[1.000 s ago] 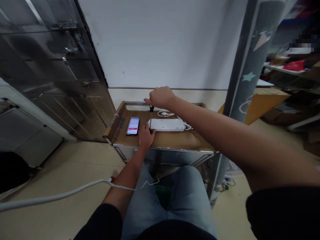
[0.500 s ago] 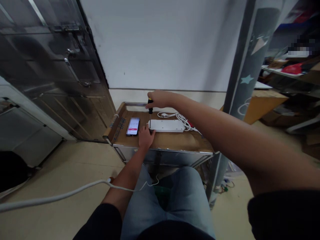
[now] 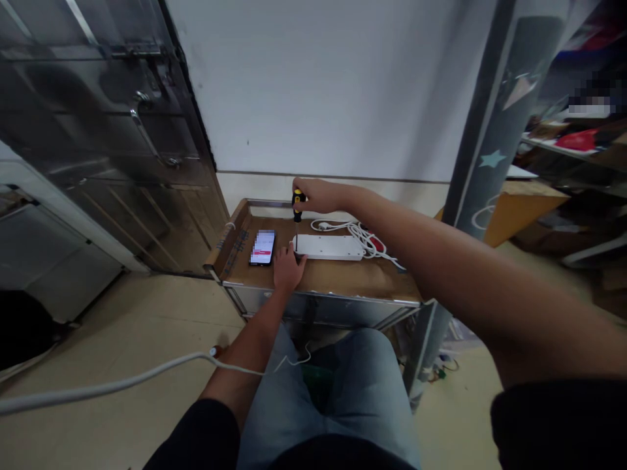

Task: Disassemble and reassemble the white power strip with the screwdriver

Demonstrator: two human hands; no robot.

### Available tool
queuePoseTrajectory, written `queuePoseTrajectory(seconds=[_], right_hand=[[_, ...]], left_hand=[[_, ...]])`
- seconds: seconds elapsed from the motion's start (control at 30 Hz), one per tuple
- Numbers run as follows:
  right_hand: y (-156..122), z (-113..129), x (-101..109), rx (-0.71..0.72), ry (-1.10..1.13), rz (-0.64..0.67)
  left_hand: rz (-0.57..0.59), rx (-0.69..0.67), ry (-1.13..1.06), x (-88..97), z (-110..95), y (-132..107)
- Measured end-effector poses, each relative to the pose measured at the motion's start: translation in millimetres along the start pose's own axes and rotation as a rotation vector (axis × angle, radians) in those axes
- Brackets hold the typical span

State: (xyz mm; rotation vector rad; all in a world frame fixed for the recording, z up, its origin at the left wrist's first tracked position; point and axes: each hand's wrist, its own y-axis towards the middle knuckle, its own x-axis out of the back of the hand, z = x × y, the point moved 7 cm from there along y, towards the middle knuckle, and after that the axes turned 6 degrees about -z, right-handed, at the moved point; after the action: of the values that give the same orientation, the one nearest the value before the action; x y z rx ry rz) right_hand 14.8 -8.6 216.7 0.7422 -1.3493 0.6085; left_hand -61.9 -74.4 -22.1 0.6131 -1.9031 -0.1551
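A white power strip (image 3: 333,247) lies lengthwise on the small brown-topped table, with dark screw holes along its upward face. My right hand (image 3: 313,196) is closed around the black and yellow handle of a screwdriver (image 3: 297,212). Its shaft points straight down, the tip at the strip's left end. My left hand (image 3: 288,266) grips that same end, thumb along the near side and fingers at the left; the fingertips are partly hidden. The strip's white cord (image 3: 360,232) is looped at its right end, beside something red. Left of my left hand rests a lit phone (image 3: 262,248).
The table (image 3: 343,281) has a raised rim at the back and left. A grey post (image 3: 470,163) stands close on the right, near my right forearm. Behind the table is a white wall; a metal door (image 3: 108,111) is at left. A white cable (image 3: 122,388) crosses my left forearm.
My right hand's fingers have shifted on the screwdriver handle, and more of its yellow part shows. The view has moved slightly. My left hand stays at the strip's end.
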Motion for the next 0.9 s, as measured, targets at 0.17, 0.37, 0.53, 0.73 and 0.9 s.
queuePoseTrajectory(seconds=[0.17, 0.37, 0.53, 0.73, 0.9], right_hand=[[-0.2, -4.9, 3.8, -0.134, -0.090, -0.067], [-9.6, 4.2, -4.0, -0.031, -0.128, -0.088], [-10.3, 9.0, -7.3, 0.092, -0.048, 0.015], [-1.1, 3.3, 4.9, 0.047, -0.005, 0.056], [2.4, 3.0, 5.5, -0.048, -0.048, -0.014]], left_hand=[[0.009, -0.002, 0.003, -0.2, -0.3, -0.2], [0.016, -0.004, 0.002, -0.1, -1.5, 0.1], [0.017, -0.001, 0.008, 0.2, -1.7, -0.1], [0.011, 0.001, 0.012, 0.6, -0.5, -1.1], [0.006, 0.004, 0.014, 1.7, -0.7, -1.6]])
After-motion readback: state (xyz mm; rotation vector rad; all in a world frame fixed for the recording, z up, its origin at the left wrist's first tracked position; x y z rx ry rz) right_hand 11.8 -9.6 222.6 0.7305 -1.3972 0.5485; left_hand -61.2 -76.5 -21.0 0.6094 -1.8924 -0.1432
